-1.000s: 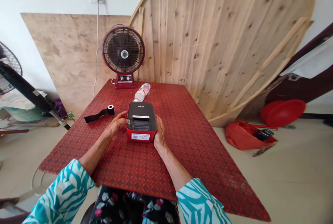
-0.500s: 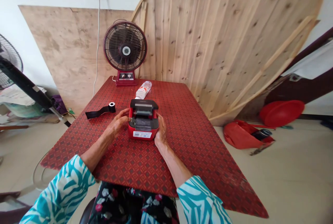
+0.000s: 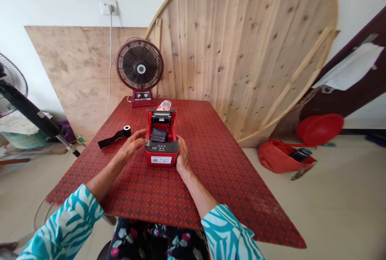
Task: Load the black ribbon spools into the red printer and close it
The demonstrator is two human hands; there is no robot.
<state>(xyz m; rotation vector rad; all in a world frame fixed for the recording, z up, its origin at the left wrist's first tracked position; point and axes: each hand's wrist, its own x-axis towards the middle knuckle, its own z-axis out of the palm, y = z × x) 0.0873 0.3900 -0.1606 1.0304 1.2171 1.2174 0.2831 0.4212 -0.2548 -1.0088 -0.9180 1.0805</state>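
A small red and black printer (image 3: 161, 147) stands on the table in front of me with its lid raised and tilted back. Inside its bay a dark strip of film or paper (image 3: 158, 135) is visible. My left hand (image 3: 132, 146) holds the printer's left side, thumb at the front corner and fingers reaching along the edge. Against the right side my right hand (image 3: 182, 156) is wrapped, its fingertips partly hidden behind the casing. Left of the printer lies a black roll (image 3: 127, 131) with a white core and a loose tail.
A patterned red cloth covers the table (image 3: 217, 179). Behind the printer lies a clear plastic bottle (image 3: 164, 106), partly hidden by the lid. A dark red fan (image 3: 140, 69) stands at the back left. On the floor to the right are a red bag (image 3: 273, 159) and a red basin (image 3: 319, 129).
The printer's lid has swung up and back, uncovering the bay with the dark strip. Both hands stay at its sides. The view has tilted upward slightly.
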